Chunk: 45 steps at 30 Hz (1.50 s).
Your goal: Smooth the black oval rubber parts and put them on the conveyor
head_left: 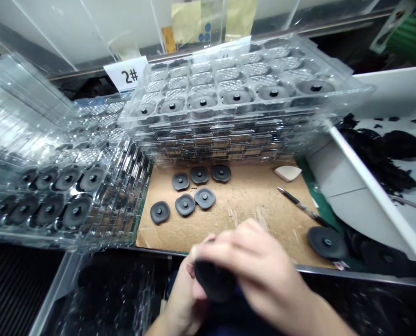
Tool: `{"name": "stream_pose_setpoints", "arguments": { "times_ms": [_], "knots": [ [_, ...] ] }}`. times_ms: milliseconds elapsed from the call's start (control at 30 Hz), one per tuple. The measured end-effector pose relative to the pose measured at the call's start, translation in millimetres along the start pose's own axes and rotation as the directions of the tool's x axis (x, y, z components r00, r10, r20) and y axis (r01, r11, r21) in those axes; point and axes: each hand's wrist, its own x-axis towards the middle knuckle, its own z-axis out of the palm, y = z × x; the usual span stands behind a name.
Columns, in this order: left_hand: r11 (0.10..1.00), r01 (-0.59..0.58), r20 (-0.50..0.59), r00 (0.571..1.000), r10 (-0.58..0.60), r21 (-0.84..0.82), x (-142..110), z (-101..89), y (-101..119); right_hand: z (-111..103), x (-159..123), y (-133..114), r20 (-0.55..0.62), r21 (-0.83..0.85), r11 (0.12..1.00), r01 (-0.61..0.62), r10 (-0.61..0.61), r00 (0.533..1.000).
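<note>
My left hand and my right hand meet at the table's front edge, both blurred by motion. Between them is a dark rounded plastic part, gripped at its upper edge by bent fingers. The right hand partly covers the left hand's fingertips, so whether anything small is pinched there is hidden. Beyond the hands, several similar black parts with a raised centre post, one of them a rounded part, lie in two loose rows on a cardboard sheet.
A stack of clear trays stands at the back, its top tray partly filled. Another tray stack is at left. A pen, a cream wedge and a black part lie at right, beside a white bin of black scraps.
</note>
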Motion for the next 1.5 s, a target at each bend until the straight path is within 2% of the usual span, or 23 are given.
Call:
{"name": "stream_pose_setpoints", "arguments": {
  "times_ms": [33, 100, 200, 267, 333, 367, 433, 500, 567, 633, 667, 767, 800, 900, 967, 1033, 1133, 1200, 1267, 1300, 1333, 1400, 1500],
  "knots": [
    [1.0, -0.011, -0.002, 1.0, 0.011, -0.029, -2, -0.8, 3, -2, -4, 11, 0.014, -0.016, 0.993, -0.118, 0.118, 0.993],
    [0.995, -0.014, 0.0, 1.0, 0.014, -0.097, -4, -3.3, 8, -3, -16, 34, 0.02, -0.065, 0.94, -0.334, 0.336, 0.942],
    [0.989, 0.007, 0.003, 1.0, -0.006, -0.147, -4, -8.7, 13, 11, -44, 62, 0.077, -0.057, 0.885, -0.461, 0.465, 0.882],
    [0.988, 0.02, -0.002, 1.0, -0.021, -0.156, -2, -11.2, 14, 23, -57, 70, 0.122, -0.031, 0.885, -0.465, 0.465, 0.877],
    [0.989, 0.025, -0.018, 0.999, -0.027, -0.148, 1, -11.0, 14, 27, -59, 67, 0.146, -0.014, 0.881, -0.472, 0.469, 0.871],
    [0.99, 0.031, -0.026, 0.999, -0.035, -0.139, 1, -9.7, 14, 25, -54, 60, 0.141, -0.004, 0.874, -0.485, 0.481, 0.865],
    [0.993, 0.038, -0.058, 0.997, -0.045, -0.109, 2, -5.1, 13, 16, -37, 41, 0.052, 0.033, 0.862, -0.505, 0.503, 0.862],
    [0.996, 0.027, -0.071, 0.997, -0.033, -0.087, 2, 0.4, 12, 7, -17, 17, -0.085, 0.065, 0.911, -0.408, 0.412, 0.907],
    [0.995, 0.007, -0.033, 0.999, -0.01, -0.099, 2, 5.0, 12, 1, -1, -4, -0.168, 0.063, 0.979, -0.194, 0.202, 0.965],
    [0.991, -0.009, 0.022, 1.0, 0.012, -0.13, 4, 7.2, 14, -4, 5, -16, -0.098, 0.071, 0.996, -0.055, 0.062, 0.993],
    [0.99, -0.018, 0.034, 0.999, 0.023, -0.141, 5, 7.4, 14, -7, 3, -16, -0.024, 0.09, 0.994, -0.055, 0.058, 0.998],
    [0.988, -0.048, 0.03, 0.998, 0.053, -0.145, 10, 6.1, 16, -17, -13, 8, 0.14, 0.12, 0.975, -0.185, 0.167, 0.976],
    [0.987, -0.049, 0.04, 0.998, 0.056, -0.153, 12, 5.7, 17, -18, -21, 22, 0.124, 0.117, 0.963, -0.241, 0.226, 0.966],
    [0.973, -0.005, 0.133, 0.99, 0.037, -0.23, 15, 6.6, 14, -9, -45, 70, -0.028, 0.105, 0.909, -0.403, 0.408, 0.913],
    [0.955, 0.058, 0.229, 0.973, 0.011, -0.291, 15, 8.1, 11, 6, -57, 94, -0.082, 0.087, 0.891, -0.446, 0.453, 0.888],
    [0.936, 0.117, 0.311, 0.951, -0.009, -0.332, 14, 9.1, 9, 18, -63, 104, -0.113, 0.063, 0.891, -0.45, 0.454, 0.884],
    [0.932, 0.154, 0.371, 0.928, -0.023, -0.327, 13, 7.4, 6, 22, -64, 91, -0.174, 0.065, 0.883, -0.465, 0.469, 0.866],
    [0.968, 0.065, 0.371, 0.928, 0.032, -0.244, 12, 3.8, 4, 18, -63, 74, -0.19, 0.085, 0.884, -0.459, 0.467, 0.864],
    [0.984, -0.174, 0.369, 0.912, 0.177, -0.042, 13, -1.7, 1, 13, -64, 60, -0.155, 0.122, 0.882, -0.454, 0.469, 0.869],
    [0.943, -0.322, 0.391, 0.881, 0.264, 0.089, 13, -4.6, -1, 12, -66, 56, -0.133, 0.148, 0.875, -0.462, 0.48, 0.867],
    [0.862, -0.457, 0.434, 0.837, 0.334, 0.218, 14, -7.4, -2, 12, -68, 53, -0.119, 0.173, 0.862, -0.476, 0.498, 0.859],
    [0.647, -0.642, 0.544, 0.743, 0.39, 0.412, 16, -11.4, -4, 11, -73, 50, -0.129, 0.204, 0.832, -0.516, 0.545, 0.828],
    [0.382, -0.774, 0.681, 0.629, 0.374, 0.505, 16, -12.5, -1, 6, -77, 43, -0.217, 0.328, 0.771, -0.547, 0.625, 0.75]
  ]
}}
